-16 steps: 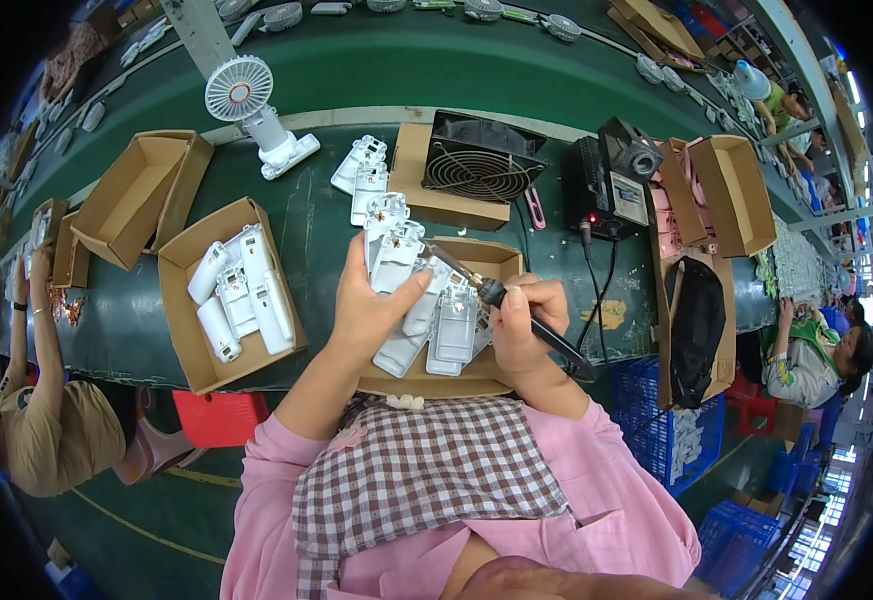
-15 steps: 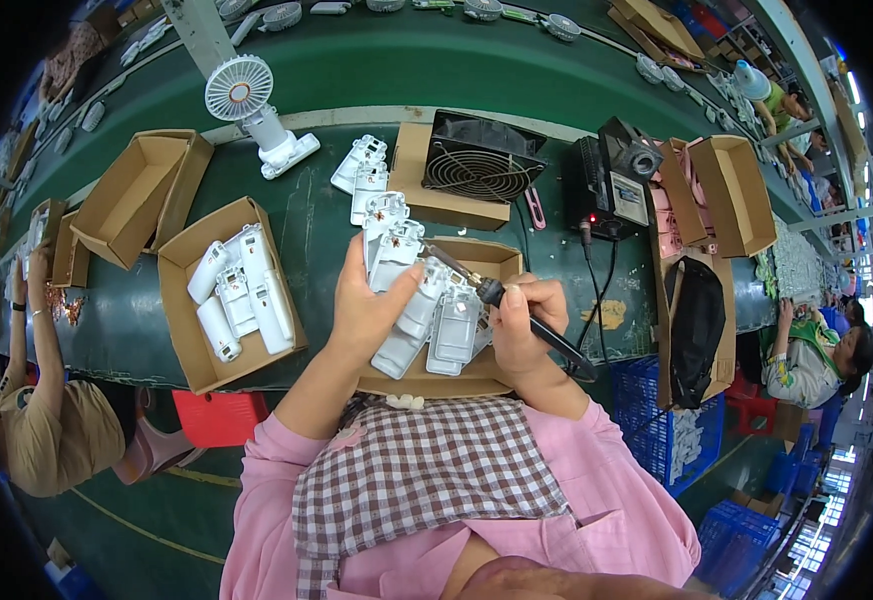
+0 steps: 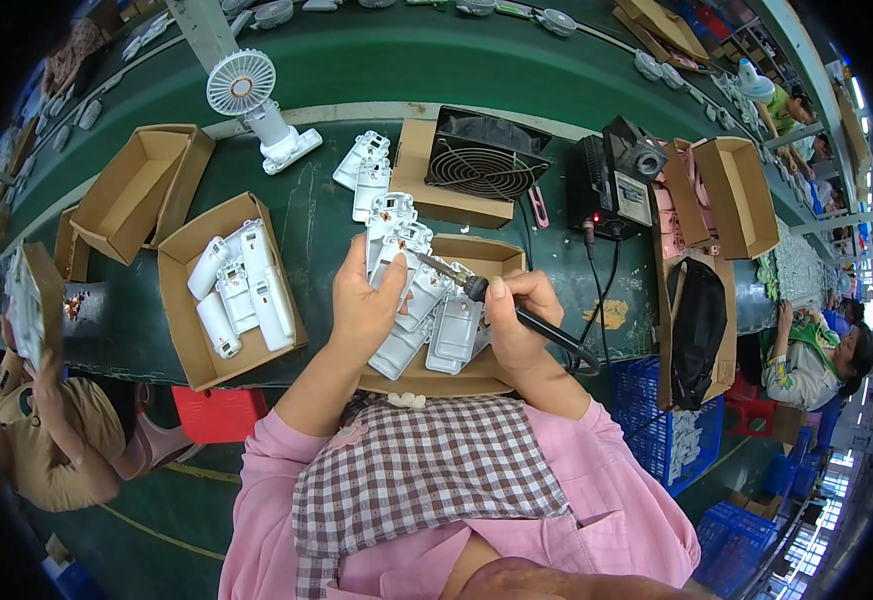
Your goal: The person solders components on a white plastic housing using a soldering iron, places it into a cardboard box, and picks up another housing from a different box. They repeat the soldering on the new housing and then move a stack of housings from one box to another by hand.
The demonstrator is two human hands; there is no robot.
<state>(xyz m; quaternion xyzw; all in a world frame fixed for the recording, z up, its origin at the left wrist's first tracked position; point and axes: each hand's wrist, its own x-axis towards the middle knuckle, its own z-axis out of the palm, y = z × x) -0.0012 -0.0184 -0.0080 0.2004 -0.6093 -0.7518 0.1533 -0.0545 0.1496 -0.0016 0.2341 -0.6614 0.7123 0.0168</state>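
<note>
My left hand [image 3: 362, 305] is closed around a white plastic fan-handle shell [image 3: 405, 236] above an open cardboard box [image 3: 505, 258]. Small coppery parts show at the shell's upper end. In my right hand [image 3: 520, 318] is a soldering iron [image 3: 477, 288] with a black handle, gripped like a pen. Its metal tip points left, close to the held shell beside my left thumb; whether they touch I cannot tell. More white shells [image 3: 454, 335] lie in the box under my hands. A row of similar shells [image 3: 370, 175] runs up the bench beyond my left hand.
At left stands a box of white shells [image 3: 247, 290]; behind it are stacked boxes [image 3: 137, 190] and a small white fan [image 3: 262, 110]. A black cooling fan [image 3: 487, 155], a soldering station [image 3: 607, 185] with its cable and a black pouch [image 3: 695, 330] stand right. A co-worker [image 3: 62, 430] sits left.
The iron's tip and my right hand have shifted slightly left and down, and my left thumb has moved up the shell. The co-worker at left has lifted a box of white parts toward themselves.
</note>
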